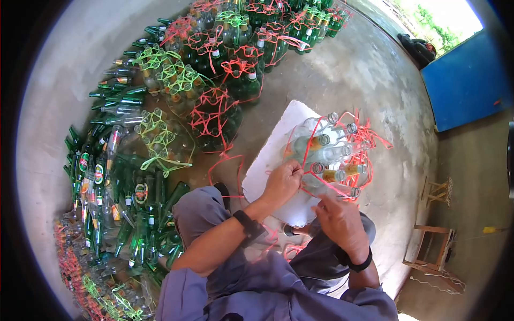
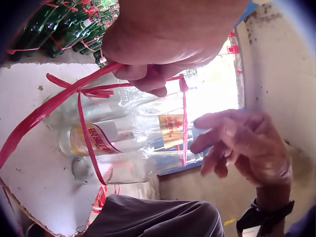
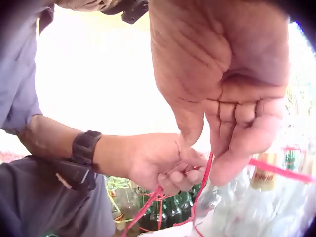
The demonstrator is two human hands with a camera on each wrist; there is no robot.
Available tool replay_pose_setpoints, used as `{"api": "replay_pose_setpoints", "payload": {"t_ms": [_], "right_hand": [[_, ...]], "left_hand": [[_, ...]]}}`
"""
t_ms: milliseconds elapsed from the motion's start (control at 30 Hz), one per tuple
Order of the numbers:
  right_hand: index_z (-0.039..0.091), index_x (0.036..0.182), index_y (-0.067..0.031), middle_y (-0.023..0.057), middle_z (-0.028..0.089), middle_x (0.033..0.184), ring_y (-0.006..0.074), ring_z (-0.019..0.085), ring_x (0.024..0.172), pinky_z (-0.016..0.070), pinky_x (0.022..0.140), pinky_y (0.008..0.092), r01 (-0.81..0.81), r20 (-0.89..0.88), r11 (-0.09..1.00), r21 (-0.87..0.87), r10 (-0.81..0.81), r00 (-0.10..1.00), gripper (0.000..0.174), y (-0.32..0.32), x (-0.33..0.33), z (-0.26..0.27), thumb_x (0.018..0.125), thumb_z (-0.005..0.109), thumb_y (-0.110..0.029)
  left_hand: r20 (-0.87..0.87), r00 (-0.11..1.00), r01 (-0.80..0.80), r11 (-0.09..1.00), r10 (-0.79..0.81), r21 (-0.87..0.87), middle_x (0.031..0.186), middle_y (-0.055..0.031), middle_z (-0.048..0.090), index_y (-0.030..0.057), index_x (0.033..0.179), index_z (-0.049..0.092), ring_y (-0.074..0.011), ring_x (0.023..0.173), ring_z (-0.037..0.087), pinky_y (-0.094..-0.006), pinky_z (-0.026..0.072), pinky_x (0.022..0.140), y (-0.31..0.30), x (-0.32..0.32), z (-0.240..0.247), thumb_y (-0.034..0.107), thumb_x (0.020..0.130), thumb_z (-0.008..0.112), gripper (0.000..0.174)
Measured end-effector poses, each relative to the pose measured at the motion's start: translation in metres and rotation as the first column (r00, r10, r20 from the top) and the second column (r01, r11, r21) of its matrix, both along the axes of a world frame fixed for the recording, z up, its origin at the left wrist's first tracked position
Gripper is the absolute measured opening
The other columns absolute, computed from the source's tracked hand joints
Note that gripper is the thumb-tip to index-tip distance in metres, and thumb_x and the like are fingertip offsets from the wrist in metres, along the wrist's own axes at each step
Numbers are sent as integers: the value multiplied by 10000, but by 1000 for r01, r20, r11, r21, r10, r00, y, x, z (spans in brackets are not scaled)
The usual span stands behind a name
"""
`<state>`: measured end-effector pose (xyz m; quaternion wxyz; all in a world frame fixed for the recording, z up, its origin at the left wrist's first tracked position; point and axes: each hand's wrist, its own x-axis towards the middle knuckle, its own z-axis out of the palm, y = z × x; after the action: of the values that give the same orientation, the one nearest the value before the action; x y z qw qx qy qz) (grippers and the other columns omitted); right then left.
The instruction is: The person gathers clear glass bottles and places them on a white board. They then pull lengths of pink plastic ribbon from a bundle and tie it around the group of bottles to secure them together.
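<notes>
One bundle of clear bottles [image 1: 331,155] (seven mouths countable in the head view) lies on one white board [image 1: 273,139] on the floor, bound with red string [image 2: 84,91]. Left hand [image 1: 282,182]: fingers [image 2: 148,79] curled, pinching the string just above the bundle. Right hand [image 1: 340,216]: fingers [image 3: 232,163] half curled beside the bundle, string touching one fingertip; grip cannot be told
</notes>
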<state>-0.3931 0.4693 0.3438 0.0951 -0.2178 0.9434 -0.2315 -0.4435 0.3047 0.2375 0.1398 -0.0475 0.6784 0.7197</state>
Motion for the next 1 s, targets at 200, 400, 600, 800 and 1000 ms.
{"api": "replay_pose_setpoints", "payload": {"t_ms": [200,400,600,800,1000], "right_hand": [[587,1122,49,212,645,830,395,637,763,495,623,450,139,-190,989,-45,-145,971,301,-14,-43,3,857,651,-79],[632,1023,87,245,652,841,399,638,774,500,672,442,86,-260,995,44,-72,963,229,-22,-59,-17,864,655,-76],[627,950,73,242,643,802,413,632,780,489,667,464,-4,-237,1000,25,10,971,185,-28,-68,-10,854,656,-83],[705,843,-62,155,603,831,345,632,801,516,679,436,61,-244,996,71,-42,969,90,-33,-65,-15,775,647,-70],[699,864,-21,168,652,849,353,650,732,515,616,408,46,-41,990,-134,-52,998,122,-19,-76,-8,786,657,-106]], "left_hand": [[-33,999,18,999,-16,42,674,12,529,15,867,611,-76,620,473,-267,382,566,2,-1,1,150,934,543,165],[9,997,80,995,-81,56,720,1,564,10,933,648,-68,589,484,-247,380,540,0,1,7,114,940,541,150],[-17,998,55,981,-52,187,796,-23,626,-7,1059,666,-71,627,566,-237,455,583,6,4,2,39,949,499,205],[-93,996,17,972,5,233,826,-12,636,28,1054,670,-63,708,585,-232,452,651,11,5,-15,54,956,492,204],[-120,990,-55,992,68,111,824,-34,662,38,974,655,-80,689,552,-251,438,643,11,9,-21,60,953,479,179]]}}
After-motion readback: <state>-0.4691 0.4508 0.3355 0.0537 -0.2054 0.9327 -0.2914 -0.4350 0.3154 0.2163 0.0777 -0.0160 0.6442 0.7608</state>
